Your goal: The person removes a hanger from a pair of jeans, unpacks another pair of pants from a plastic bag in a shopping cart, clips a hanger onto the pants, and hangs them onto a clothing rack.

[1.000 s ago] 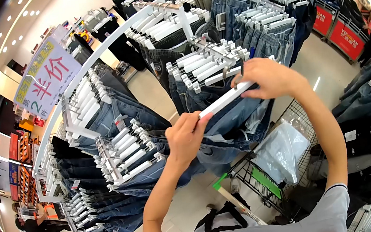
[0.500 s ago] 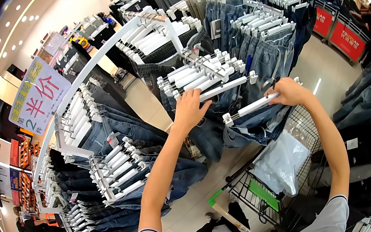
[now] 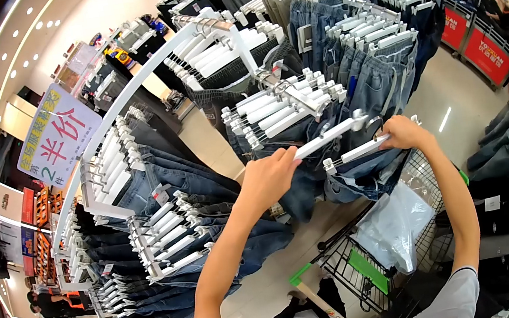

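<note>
Near the rack [image 3: 244,51] — left hand [image 3: 269,174] grips upper hanger [image 3: 331,136], right hand [image 3: 403,133] grips lower hanger [image 3: 361,151] with jeans [image 3: 364,185]. Step: apparently parting them — next move needs firm grips.

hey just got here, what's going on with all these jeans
A person is handling jeans at a clothes rack. The left hand grips one white hanger; the right hand holds a second white hanger, with blue jeans hanging from it. A metal rail full of hangers is just beyond, and a shopping cart carrying a clear plastic bag stands nearby.
</note>
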